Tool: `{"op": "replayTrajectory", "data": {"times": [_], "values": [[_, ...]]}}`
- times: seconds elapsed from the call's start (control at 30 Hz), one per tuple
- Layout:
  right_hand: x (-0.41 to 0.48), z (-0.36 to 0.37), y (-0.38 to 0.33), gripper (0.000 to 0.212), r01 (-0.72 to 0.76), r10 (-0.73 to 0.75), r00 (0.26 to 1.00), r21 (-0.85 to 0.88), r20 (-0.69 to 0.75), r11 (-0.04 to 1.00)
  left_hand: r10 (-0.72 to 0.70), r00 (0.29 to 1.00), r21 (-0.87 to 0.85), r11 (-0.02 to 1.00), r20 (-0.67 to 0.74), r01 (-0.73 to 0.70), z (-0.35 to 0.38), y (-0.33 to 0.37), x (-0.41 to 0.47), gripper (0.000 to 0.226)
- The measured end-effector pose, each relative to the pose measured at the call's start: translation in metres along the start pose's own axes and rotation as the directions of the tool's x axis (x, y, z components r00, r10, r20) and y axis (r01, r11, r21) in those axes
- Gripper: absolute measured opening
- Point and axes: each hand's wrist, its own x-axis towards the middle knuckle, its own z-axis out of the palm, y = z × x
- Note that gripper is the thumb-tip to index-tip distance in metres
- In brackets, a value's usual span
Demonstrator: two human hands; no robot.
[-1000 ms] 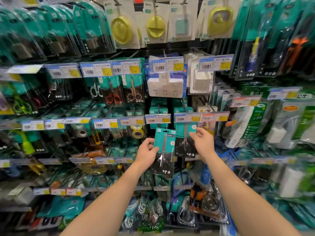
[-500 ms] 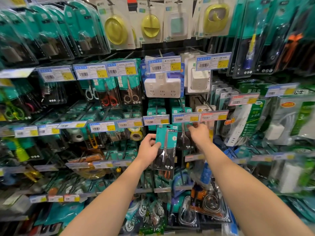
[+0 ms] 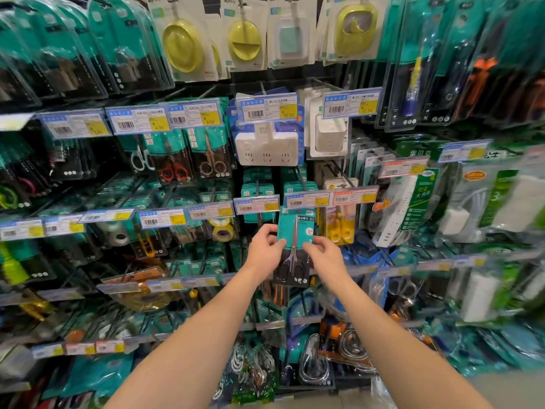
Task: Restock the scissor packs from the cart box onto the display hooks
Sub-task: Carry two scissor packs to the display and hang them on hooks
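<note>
A teal and black scissor pack [image 3: 295,231] with black-handled scissors hangs upright in front of the display, its top just under a blue price tag [image 3: 306,199] on a hook. My left hand [image 3: 264,250] grips the pack's left edge. My right hand [image 3: 323,254] pinches its right edge. More teal packs [image 3: 258,188] hang on the hooks behind it. The cart box is out of view.
Pegboard hooks crowd the whole wall: red and brown scissors [image 3: 188,163] upper left, white power sockets [image 3: 267,147] above, yellow scissors [image 3: 340,228] right of the pack, tape rolls [image 3: 221,228] to the left, cables and locks [image 3: 312,361] below.
The pack has shifted right and up, now under the right-hand price tag. My right hand came down from the hook's tag and took hold of the pack's right edge.
</note>
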Motion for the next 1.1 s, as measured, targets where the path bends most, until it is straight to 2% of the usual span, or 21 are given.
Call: {"op": "replayTrajectory", "data": {"times": [0.1,0.37,0.67,1.1], "values": [[0.002,-0.007,0.003,0.019,0.047,-0.047,0.999,-0.056,0.016,0.997,0.03,0.999,0.008,1.0,-0.019,-0.03,0.007,0.005,0.001,0.02],[0.014,-0.025,-0.012,0.015,0.103,-0.104,0.995,0.042,0.009,0.994,0.106,0.994,0.007,0.994,-0.023,-0.106,0.015,0.02,0.011,0.022],[0.023,-0.025,-0.012,0.025,0.104,-0.104,0.995,0.044,0.002,0.994,0.049,0.997,0.021,0.999,-0.058,-0.048,0.02,0.021,0.022,0.041],[0.026,-0.019,-0.006,0.034,0.157,-0.157,0.987,-0.02,-0.033,0.987,0.035,0.998,0.074,0.997,-0.057,-0.03,0.022,0.012,0.026,0.041]]}}
